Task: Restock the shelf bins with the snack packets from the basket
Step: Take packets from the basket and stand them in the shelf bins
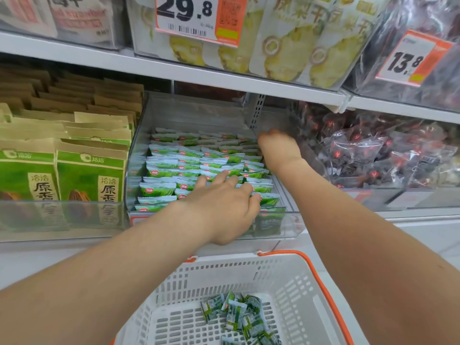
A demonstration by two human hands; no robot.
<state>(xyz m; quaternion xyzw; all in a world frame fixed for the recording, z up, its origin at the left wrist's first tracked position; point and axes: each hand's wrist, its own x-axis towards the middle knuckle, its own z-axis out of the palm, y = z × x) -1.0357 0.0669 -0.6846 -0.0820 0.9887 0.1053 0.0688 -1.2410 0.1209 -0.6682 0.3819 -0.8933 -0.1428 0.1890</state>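
Head view, both hands in the bin [199,113] of green packets [169,170].
Left hand [224,205] lies flat on the front rows, fingers spread; right hand [278,148] at the back corner, can't tell its fingers. More packets sit in the basket [224,267].

We face white store shelving — an upper shelf board [224,80] crosses the view, with a perforated metal upright [257,110] below it. Above, pineapple pouches [286,46] sit behind a 29.8 price tag [196,18]; a 13.8 price tag [410,61] hangs at right. Green-and-kraft bags [89,175] fill the left, dark clear-wrapped packets [373,150] the right. The light is even.
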